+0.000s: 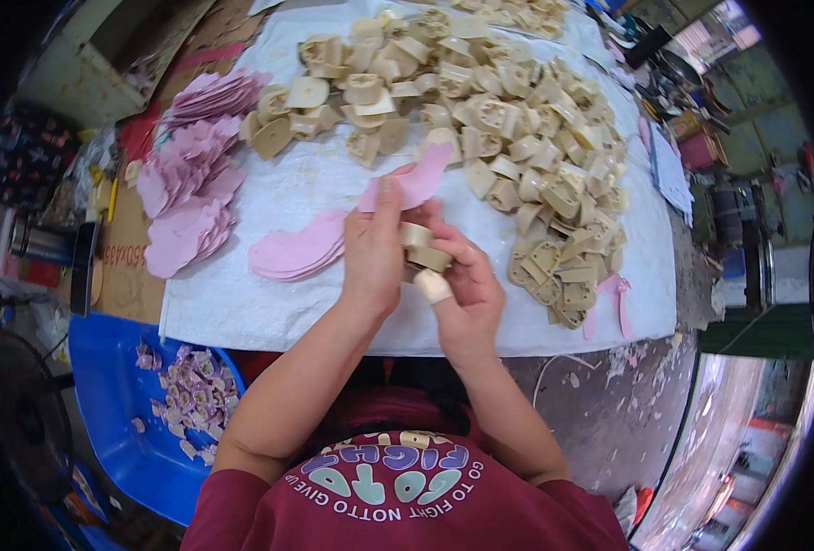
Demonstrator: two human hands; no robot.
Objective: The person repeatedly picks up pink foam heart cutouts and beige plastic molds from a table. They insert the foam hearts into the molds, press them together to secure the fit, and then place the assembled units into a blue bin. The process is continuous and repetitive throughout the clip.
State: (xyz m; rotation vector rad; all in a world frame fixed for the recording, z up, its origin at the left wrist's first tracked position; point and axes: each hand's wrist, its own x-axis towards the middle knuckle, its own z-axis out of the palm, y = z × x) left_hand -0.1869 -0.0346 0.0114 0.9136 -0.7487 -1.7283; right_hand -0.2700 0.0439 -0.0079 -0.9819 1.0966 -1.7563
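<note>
My left hand (376, 253) pinches a curved pink sheet piece (416, 186), thin and soft-looking, between thumb and fingers. Close against it, my right hand (473, 308) is closed around a beige plastic piece (431, 257) that looks like a shoe heel; a second beige edge shows just above it. The right thumb wears a pale cover (433, 286). Left of my hands lies a small stack of curved pink pieces (295, 248). A large heap of beige heels (526, 119) spreads over the white sheet beyond and to the right.
Stacks of pink pieces (186, 174) stand at the table's left side on cardboard. Pink scraps (620, 308) lie near the front right edge. A blue tub (118, 413) with small pink-and-beige bits sits low at the left, beside a black fan (23, 413). The white sheet (242, 317) covers the table.
</note>
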